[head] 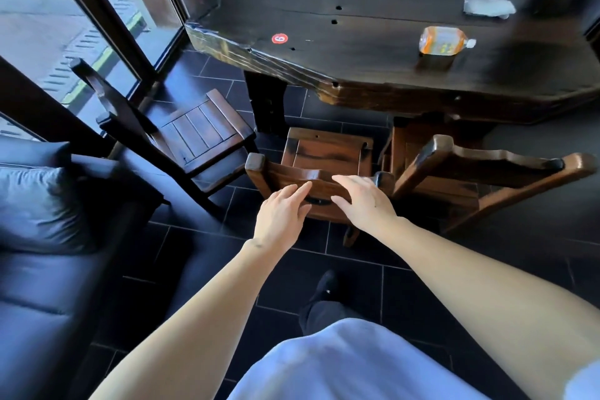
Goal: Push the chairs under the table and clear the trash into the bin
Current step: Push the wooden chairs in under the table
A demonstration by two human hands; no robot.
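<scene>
**At the table's near edge: both hands on the middle chair**

Below the thick, rough-hewn slab of the table [373, 26], dark planks with knot holes and a worn, chipped edge, the middle chair [324, 156] stood with its slatted brown seat partly under the overhang. Both arms reached out together! The left hand [281, 213] lay on the chair's curved top rail, fingers straight and loosely spread, gripping nothing. The right hand [363, 201] rested on the same rail just beside it, fingers extended over the wood, likewise flat rather than curled.

To the left, a second chair [181, 130] was angled away from the table, well out on the dark tiled floor [357, 269], its plank seat glossy and its tall back tilted toward the window [65, 26]. To the right, a third chair [470, 166] sat close against the middle one, its scalloped back rail nearly touching. Room was tight on that side; more open tile lay on the left, between the angled chair and a dark leather sofa [48, 253].

Up on the tabletop, a plastic bottle [443, 40] of amber liquid lay on its side, white cap pointing right. Beyond it, well apart, sat a crumpled white tissue [488, 5]. A round red sticker [280, 39] marked the near left corner.
</scene>
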